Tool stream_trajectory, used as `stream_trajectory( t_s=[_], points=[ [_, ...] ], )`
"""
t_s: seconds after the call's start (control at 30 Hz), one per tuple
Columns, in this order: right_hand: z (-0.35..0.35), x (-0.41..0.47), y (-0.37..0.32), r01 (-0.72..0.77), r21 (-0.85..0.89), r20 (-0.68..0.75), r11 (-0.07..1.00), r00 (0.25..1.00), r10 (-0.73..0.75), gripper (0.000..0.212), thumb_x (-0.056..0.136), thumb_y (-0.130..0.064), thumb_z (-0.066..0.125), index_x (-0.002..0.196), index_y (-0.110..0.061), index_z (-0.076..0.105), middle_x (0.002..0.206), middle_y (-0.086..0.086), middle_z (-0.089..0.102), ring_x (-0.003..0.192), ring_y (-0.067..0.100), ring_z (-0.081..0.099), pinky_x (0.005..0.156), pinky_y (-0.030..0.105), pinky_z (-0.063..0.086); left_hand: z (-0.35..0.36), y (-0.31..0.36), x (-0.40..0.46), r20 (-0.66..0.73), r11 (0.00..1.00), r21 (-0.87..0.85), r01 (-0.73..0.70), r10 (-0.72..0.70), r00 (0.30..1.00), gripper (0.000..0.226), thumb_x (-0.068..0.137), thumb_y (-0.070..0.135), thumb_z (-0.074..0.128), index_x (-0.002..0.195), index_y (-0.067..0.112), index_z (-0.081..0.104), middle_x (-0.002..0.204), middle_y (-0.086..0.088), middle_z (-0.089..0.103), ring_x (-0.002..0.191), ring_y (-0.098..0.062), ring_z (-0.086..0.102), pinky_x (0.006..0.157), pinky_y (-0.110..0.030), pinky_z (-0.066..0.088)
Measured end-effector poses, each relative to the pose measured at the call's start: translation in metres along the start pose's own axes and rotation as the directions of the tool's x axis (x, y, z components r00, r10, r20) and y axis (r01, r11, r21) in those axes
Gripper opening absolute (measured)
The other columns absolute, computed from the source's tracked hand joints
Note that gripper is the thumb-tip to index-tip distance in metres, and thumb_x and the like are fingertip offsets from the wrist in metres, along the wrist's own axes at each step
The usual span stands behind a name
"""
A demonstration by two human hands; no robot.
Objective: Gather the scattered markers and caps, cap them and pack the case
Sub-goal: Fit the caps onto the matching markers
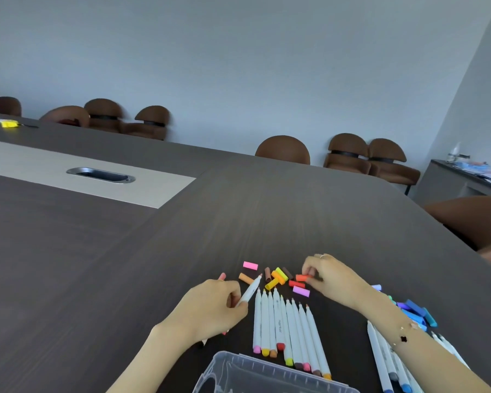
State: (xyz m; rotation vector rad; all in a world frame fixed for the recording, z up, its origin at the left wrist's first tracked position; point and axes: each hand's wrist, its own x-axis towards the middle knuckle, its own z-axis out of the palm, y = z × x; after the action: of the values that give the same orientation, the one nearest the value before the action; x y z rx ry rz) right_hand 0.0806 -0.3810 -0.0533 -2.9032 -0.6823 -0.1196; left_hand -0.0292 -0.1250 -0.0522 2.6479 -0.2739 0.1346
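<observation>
My left hand [213,304] grips a white marker [250,290] whose uncapped tip points up and to the right; another marker's pink end [222,276] pokes out past that hand. My right hand [329,279] pinches an orange-red cap [302,277]. Between the hands lies a pile of loose caps [277,276] in pink, orange, brown, yellow, red and lilac. Below it a row of uncapped white markers [289,327] lies side by side. The clear plastic case [255,373] sits open at the bottom edge.
More white markers [386,361] and blue caps [417,313] lie under and right of my right forearm. The dark table [97,265] carries a metal cable slot [101,175]. Brown chairs [284,150] line its far side, one at the right edge.
</observation>
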Motion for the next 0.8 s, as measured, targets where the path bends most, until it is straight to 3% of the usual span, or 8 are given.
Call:
stream_trajectory(
  t_s=[0.13,0.33,0.43,0.53,0.63,0.7,0.73,0.8],
  points=[
    [-0.015,-0.007,-0.02,-0.031,0.405,-0.001,0.914,0.999,0.034,0.014,0.096,-0.026,0.053,0.102,-0.022,0.065,0.099,-0.012,0.062,0.092,0.0,0.056,0.075,0.013,0.042,-0.005,-0.002,-0.013,-0.022,1.0,0.005,-0.005,0.005,1.0,0.025,0.088,0.043,0.053,0.071,0.025,0.049,0.063,0.009,0.054,0.053,-0.006,0.049,0.051,-0.012,0.031],
    [-0.016,-0.002,-0.048,0.021,0.459,0.09,0.888,0.994,-0.07,0.018,0.099,-0.028,0.046,0.097,-0.02,0.063,0.093,-0.01,0.063,0.091,0.004,0.059,0.084,0.023,0.049,-0.005,0.01,-0.017,-0.023,0.996,0.076,-0.051,0.053,0.998,0.027,0.086,0.042,0.056,0.067,0.029,0.043,0.059,0.01,0.051,0.05,-0.006,0.048,0.05,-0.009,0.034],
    [-0.015,0.002,-0.055,0.037,0.485,0.068,0.874,0.994,-0.08,0.019,0.1,-0.028,0.043,0.094,-0.024,0.06,0.09,-0.015,0.057,0.087,0.002,0.055,0.076,0.014,0.041,-0.004,0.015,-0.015,-0.01,0.99,0.112,-0.085,0.087,0.996,0.022,0.087,0.04,0.056,0.074,0.025,0.046,0.062,0.009,0.051,0.052,-0.009,0.046,0.053,-0.006,0.035],
    [-0.009,0.004,-0.052,0.05,0.512,0.035,0.857,0.996,-0.079,0.018,0.101,-0.029,0.041,0.094,-0.026,0.058,0.1,-0.008,0.06,0.096,0.004,0.056,0.082,0.014,0.04,-0.001,0.019,-0.012,-0.003,0.988,0.127,-0.086,0.087,0.996,0.023,0.088,0.042,0.055,0.078,0.022,0.05,0.062,0.009,0.052,0.052,-0.01,0.045,0.053,-0.005,0.035],
    [-0.003,0.005,-0.044,0.057,0.55,0.038,0.833,0.995,-0.093,0.021,0.1,-0.031,0.042,0.087,-0.03,0.057,0.097,-0.008,0.06,0.095,0.006,0.057,0.083,0.019,0.045,0.004,0.021,-0.007,-0.014,0.987,0.134,-0.084,0.087,0.996,0.024,0.088,0.04,0.055,0.077,0.021,0.047,0.061,0.007,0.049,0.052,-0.012,0.043,0.07,-0.001,0.036],
    [0.0,0.003,-0.038,0.074,0.555,0.045,0.828,0.992,-0.119,0.019,0.1,-0.03,0.042,0.089,-0.028,0.058,0.091,-0.013,0.056,0.091,0.006,0.056,0.077,0.018,0.047,0.009,0.023,-0.005,-0.013,0.984,0.159,-0.084,0.087,0.996,0.023,0.089,0.038,0.055,0.075,0.023,0.045,0.058,0.008,0.046,0.053,-0.013,0.043,0.094,-0.011,0.036],
    [0.001,0.002,-0.035,0.087,0.565,0.041,0.821,0.99,-0.133,0.018,0.1,-0.03,0.043,0.092,-0.027,0.059,0.089,-0.014,0.056,0.09,0.006,0.056,0.075,0.017,0.047,0.012,0.024,-0.003,-0.002,0.981,0.176,-0.076,0.078,0.997,0.023,0.089,0.037,0.055,0.073,0.024,0.043,0.058,0.008,0.046,0.052,-0.013,0.043,0.1,-0.015,0.036],
    [0.002,-0.001,-0.031,0.107,0.603,0.034,0.791,0.987,-0.159,0.02,0.099,-0.03,0.044,0.09,-0.025,0.062,0.085,-0.015,0.057,0.085,0.003,0.057,0.074,0.015,0.045,0.018,0.03,0.0,0.021,0.98,0.191,-0.061,0.058,0.998,0.026,0.088,0.037,0.054,0.069,0.028,0.038,0.058,0.008,0.043,0.05,-0.012,0.041,0.096,-0.021,0.044]
  ],
)
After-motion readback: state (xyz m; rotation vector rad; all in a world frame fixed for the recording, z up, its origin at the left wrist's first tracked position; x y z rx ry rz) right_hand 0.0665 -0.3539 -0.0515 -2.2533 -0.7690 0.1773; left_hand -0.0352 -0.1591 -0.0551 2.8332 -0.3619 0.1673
